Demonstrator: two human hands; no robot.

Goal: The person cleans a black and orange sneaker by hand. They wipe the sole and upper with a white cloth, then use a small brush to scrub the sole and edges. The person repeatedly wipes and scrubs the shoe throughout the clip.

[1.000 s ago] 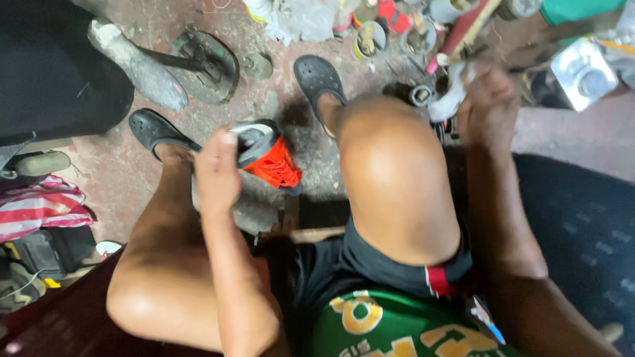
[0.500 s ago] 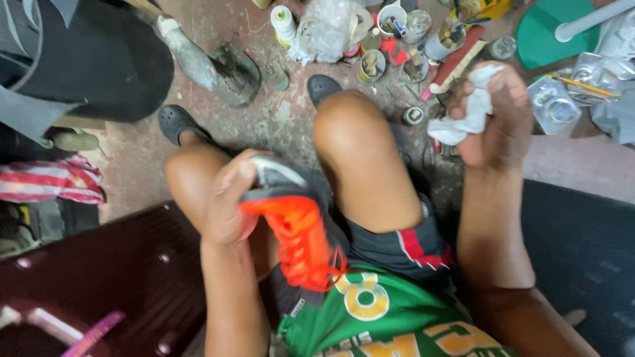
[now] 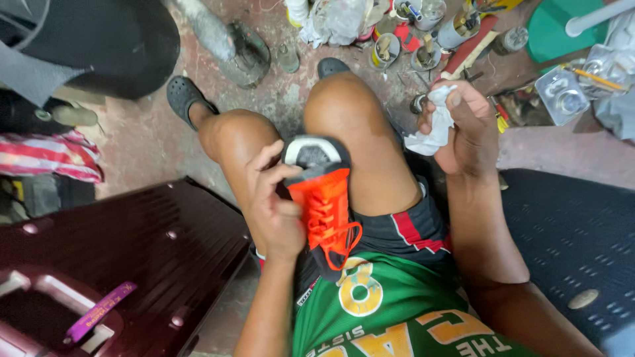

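So, only the head view here, looking straight down at a seated person's lap and knees

The left hand point(image 3: 274, 205) is gripping an orange shoe point(image 3: 323, 198) by its side, fingers curled around the upper and thumb lying along the near edge, so that hand is closed firmly on it. The shoe is sitting between the two knees, resting against the inside of the right thigh. Its long axis is running pretty much up and down the picture: grey toe cap pointing away from the body, laces and tongue trailing back toward the green shirt point(image 3: 390, 317). The laces are hanging loose over the black shorts point(image 3: 397, 228).

The right hand point(image 3: 466, 125) is up off to the right of the right knee, clenched around a crumpled white rag point(image 3: 430, 129), with a wad of it sticking out on the left, toward the shoe. So the rag is lying to the right of the shoe and a bit further out, with the right knee in between, near but not touching. The left hand is obviously the nearer one since it's already on the shoe; the right one is holding apart from it.

Around them: black clogs point(image 3: 182, 96) on both feet, a dark red case point(image 3: 132, 251) at lower left, a dark mat point(image 3: 569, 231) at right, and a clutter of small tins point(image 3: 387, 49) and tools on the stained floor point(image 3: 145, 145) beyond the knees
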